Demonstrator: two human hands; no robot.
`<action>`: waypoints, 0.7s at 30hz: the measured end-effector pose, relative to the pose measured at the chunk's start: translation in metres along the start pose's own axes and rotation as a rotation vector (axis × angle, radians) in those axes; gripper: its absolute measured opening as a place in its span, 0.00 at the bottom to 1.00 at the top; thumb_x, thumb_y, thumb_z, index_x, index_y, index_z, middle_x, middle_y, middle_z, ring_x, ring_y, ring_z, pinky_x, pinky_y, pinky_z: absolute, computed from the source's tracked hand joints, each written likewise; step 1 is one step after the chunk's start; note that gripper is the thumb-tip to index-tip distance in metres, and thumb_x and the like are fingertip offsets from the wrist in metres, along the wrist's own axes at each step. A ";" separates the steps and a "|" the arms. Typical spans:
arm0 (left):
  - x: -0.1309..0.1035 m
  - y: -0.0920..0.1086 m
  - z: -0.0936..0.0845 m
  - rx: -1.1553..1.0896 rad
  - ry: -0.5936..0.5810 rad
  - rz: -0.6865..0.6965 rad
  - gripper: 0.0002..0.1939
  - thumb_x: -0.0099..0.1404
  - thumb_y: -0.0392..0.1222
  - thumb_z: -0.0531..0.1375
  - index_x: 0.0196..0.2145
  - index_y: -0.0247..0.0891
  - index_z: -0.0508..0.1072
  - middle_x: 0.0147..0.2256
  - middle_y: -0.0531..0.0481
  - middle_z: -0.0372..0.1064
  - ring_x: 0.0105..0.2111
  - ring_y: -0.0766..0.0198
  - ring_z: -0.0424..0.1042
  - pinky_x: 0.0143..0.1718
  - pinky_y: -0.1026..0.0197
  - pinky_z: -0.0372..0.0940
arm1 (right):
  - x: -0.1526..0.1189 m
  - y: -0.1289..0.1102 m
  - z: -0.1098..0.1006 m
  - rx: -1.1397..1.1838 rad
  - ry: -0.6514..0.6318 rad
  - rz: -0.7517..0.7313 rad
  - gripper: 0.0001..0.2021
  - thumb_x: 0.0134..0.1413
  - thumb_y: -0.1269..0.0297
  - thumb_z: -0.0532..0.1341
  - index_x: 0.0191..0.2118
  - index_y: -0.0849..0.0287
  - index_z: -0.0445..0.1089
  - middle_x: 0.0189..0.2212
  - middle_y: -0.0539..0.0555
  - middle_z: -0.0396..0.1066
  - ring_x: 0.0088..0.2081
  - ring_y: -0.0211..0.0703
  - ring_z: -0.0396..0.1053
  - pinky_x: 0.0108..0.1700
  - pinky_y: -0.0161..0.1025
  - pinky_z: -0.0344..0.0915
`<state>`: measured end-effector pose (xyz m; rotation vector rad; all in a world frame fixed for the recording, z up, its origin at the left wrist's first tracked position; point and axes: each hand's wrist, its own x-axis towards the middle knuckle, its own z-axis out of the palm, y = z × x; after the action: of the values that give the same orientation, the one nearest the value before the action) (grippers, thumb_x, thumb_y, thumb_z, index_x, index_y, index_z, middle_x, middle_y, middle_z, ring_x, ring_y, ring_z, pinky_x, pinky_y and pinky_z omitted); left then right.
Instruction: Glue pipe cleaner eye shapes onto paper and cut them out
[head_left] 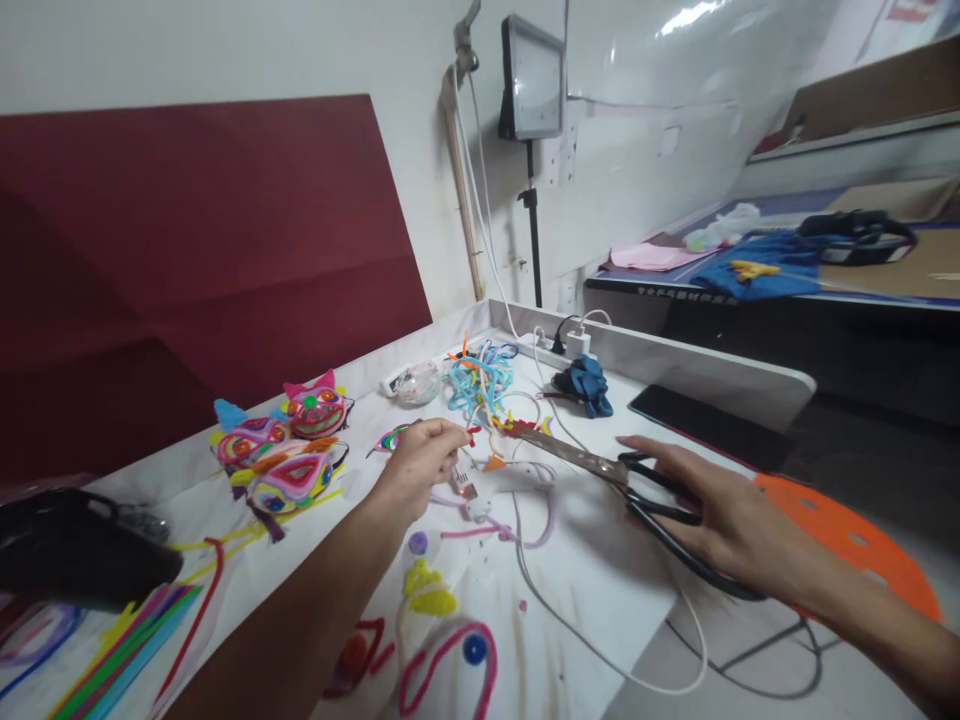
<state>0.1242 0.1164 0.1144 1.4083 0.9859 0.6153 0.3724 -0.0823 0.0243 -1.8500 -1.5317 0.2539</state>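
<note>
Right hand clamped on black-handled scissors, blades above white tabletop. Left hand pinches small red scrap near blade tips. Careless snip could nick those fingertips; white cable loops close, might get cut.

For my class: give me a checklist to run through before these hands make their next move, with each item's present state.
1. Scissors held by the handles in the right hand: ok.
2. Left hand apart from the blades: ok, a gap shows, though they point towards it.
3. Left hand's grip firm: cannot tell; what it pinches is too small to make out.
4. White cable off the working side of the table: not ok, it loops across.
5. Masks away from the blades: ok, they lie beyond the left hand.
</note>
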 end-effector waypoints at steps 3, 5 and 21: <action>0.000 0.001 0.007 -0.027 -0.031 0.005 0.08 0.47 0.39 0.63 0.24 0.36 0.68 0.19 0.59 0.55 0.18 0.75 0.50 0.17 0.69 0.40 | -0.004 -0.011 0.004 -0.013 -0.007 -0.041 0.28 0.58 0.48 0.60 0.61 0.20 0.51 0.50 0.55 0.71 0.46 0.56 0.75 0.42 0.51 0.72; -0.001 0.001 0.010 -0.059 -0.052 0.008 0.09 0.46 0.40 0.64 0.24 0.35 0.68 0.19 0.59 0.54 0.18 0.75 0.50 0.17 0.69 0.40 | -0.005 -0.015 0.006 -0.033 -0.017 -0.028 0.28 0.57 0.47 0.60 0.61 0.22 0.51 0.51 0.55 0.70 0.46 0.55 0.74 0.43 0.50 0.73; -0.009 -0.001 0.027 -0.074 -0.048 -0.018 0.11 0.40 0.42 0.64 0.22 0.37 0.69 0.17 0.61 0.53 0.17 0.76 0.48 0.16 0.70 0.40 | 0.002 -0.029 0.011 -0.104 -0.003 -0.130 0.24 0.64 0.48 0.55 0.60 0.53 0.58 0.52 0.59 0.71 0.45 0.54 0.75 0.44 0.50 0.71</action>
<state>0.1423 0.0946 0.1122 1.3417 0.9278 0.5969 0.3442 -0.0745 0.0353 -1.8201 -1.6879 0.1187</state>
